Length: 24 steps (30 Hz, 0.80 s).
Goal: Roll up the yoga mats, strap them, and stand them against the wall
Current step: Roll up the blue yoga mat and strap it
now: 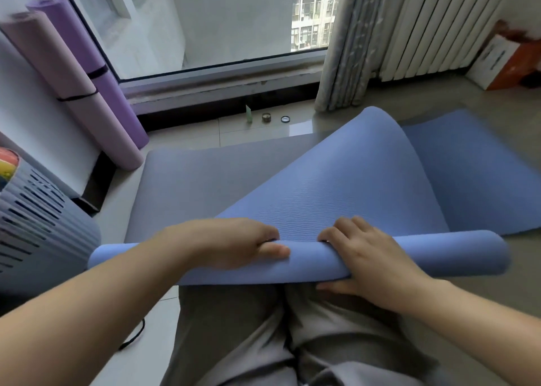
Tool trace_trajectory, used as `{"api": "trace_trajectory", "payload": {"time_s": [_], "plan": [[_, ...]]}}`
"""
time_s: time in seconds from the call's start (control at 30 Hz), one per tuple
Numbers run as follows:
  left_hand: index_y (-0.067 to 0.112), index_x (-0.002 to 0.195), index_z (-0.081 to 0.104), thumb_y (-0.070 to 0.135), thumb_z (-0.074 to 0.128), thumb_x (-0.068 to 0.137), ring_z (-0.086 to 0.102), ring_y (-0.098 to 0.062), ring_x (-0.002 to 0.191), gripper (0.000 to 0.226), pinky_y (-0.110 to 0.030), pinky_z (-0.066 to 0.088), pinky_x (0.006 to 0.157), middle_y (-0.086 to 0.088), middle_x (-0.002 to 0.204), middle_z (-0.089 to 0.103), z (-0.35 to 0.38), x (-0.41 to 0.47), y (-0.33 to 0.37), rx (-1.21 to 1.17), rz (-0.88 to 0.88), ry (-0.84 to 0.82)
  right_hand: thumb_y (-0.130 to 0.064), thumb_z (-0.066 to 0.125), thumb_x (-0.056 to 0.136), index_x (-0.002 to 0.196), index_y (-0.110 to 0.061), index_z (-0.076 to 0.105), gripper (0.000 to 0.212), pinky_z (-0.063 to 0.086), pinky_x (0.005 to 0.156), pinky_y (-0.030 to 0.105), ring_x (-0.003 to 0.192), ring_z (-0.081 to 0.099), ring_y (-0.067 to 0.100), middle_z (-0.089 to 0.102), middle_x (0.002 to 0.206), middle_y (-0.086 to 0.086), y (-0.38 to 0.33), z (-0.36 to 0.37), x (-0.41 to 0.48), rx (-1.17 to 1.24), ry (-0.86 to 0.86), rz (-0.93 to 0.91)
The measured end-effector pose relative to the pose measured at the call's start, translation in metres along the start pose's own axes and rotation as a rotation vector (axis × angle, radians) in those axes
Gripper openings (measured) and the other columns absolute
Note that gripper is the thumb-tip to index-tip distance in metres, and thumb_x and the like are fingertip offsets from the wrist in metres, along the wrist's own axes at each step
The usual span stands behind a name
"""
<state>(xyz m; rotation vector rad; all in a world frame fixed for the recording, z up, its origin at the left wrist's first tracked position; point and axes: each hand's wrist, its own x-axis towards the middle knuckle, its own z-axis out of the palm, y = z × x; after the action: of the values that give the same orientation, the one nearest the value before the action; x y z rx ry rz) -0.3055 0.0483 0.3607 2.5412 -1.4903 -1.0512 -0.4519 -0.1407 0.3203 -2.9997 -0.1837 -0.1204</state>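
Left hand [231, 242] and right hand [371, 257] grip blue mat [351, 181]

head cam | worn on person | looks forward and down | close over hands [307, 251] | single view

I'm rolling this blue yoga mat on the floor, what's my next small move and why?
Probably roll the blue foam yoga mat forward another turn; left hand and right hand grip the thin roll, and most of it lies unrolled toward the window.
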Motion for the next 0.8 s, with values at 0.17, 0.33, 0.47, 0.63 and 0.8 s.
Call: {"api": "trace_trajectory", "payload": {"time_s": [0.17,0.33,0.47,0.63,0.8], "plan": [[0.027,0.108,0.058,0.051,0.047,0.094,0.056,-0.014,0.095,0.030,-0.025,0.042,0.079,0.011,0.102,0.054,0.020,0.004,-0.007,-0.149,0.064,0.450,-0.068,0.064,0.071,0.116,-0.031,0.046,0.061,0.041,0.079,0.031,0.106,0.041,0.012,0.046,0.111,-0.010,0.009,-0.010,0.015,0.081,-0.259,0.095],[0.022,0.109,0.049,0.068,0.037,0.084,0.063,-0.023,0.075,0.053,-0.033,0.053,0.062,-0.001,0.095,0.063,0.051,-0.003,-0.008,0.283,0.195,0.694,-0.065,0.068,0.071,0.113,-0.030,0.051,0.057,0.040,0.087,0.030,0.100,0.049,0.012,0.054,0.110,-0.010,0.019,-0.016,0.035,0.240,-0.423,0.089],[0.023,0.120,0.043,0.066,0.042,0.081,0.062,-0.027,0.085,0.058,-0.036,0.051,0.070,-0.003,0.101,0.059,0.046,0.001,-0.009,0.377,0.114,0.567,-0.066,0.066,0.071,0.116,-0.030,0.049,0.060,0.040,0.089,0.029,0.102,0.047,0.012,0.052,0.110,-0.010,0.017,-0.021,0.040,0.225,-0.472,0.084],[0.028,0.129,0.040,0.055,0.056,0.088,0.049,-0.019,0.112,0.052,-0.035,0.041,0.089,0.004,0.124,0.050,0.021,0.006,-0.008,0.173,0.054,0.206,-0.070,0.059,0.060,0.114,-0.024,0.052,0.071,0.050,0.063,0.040,0.081,0.056,0.025,0.058,0.094,0.000,-0.005,0.004,0.016,-0.101,-0.046,0.032],[0.027,0.123,0.047,0.056,0.061,0.085,0.042,-0.018,0.111,0.050,-0.031,0.038,0.090,0.005,0.118,0.054,0.003,0.015,-0.011,0.064,0.044,0.130,-0.066,0.065,0.071,0.121,-0.028,0.047,0.065,0.043,0.077,0.036,0.103,0.049,0.022,0.052,0.110,-0.005,0.002,-0.007,0.034,0.018,-0.195,0.139]]}}
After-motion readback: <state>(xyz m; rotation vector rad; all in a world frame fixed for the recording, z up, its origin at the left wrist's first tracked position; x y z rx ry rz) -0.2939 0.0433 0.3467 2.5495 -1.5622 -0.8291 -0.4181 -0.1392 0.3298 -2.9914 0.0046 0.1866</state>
